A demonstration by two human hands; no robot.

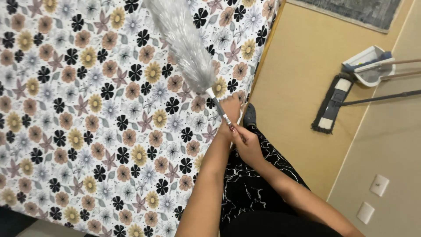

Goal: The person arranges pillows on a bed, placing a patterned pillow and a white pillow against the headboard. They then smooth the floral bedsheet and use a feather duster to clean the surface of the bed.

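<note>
Head view: duster (182, 41) lies its grey fluffy head across the flowered bed (66, 123), running from upper centre down to both hands. Left hand (230, 109) wraps the handle; right hand (245, 142) pinches its end. Judging from this, a firm left grip keeps strokes even.

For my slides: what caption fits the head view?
Both hands grip a grey duster over a floral sheet.
</note>
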